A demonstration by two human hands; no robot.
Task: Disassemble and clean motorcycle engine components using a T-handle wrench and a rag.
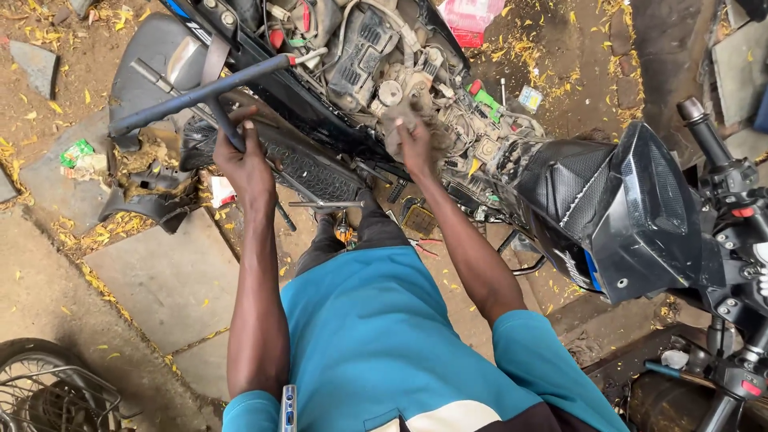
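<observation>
A stripped motorcycle (376, 72) stands across the view with its dusty wiring and engine parts exposed. My left hand (244, 160) is closed around the shaft of a long dark T-handle wrench (204, 92) next to the rear frame. My right hand (416, 140) presses a dirty grey rag (404, 120) against the engine parts in the middle of the bike. My teal shirt (376, 336) fills the lower middle of the view.
The black front cowl (632, 208) and handlebar (720, 168) stand at right. A grey rear fender (156, 60) is at upper left. A second T-handle tool (324, 205) and small tools lie on the ground. A wheel (40, 392) shows at bottom left. Paving slabs (160, 272) and yellow petals cover the ground.
</observation>
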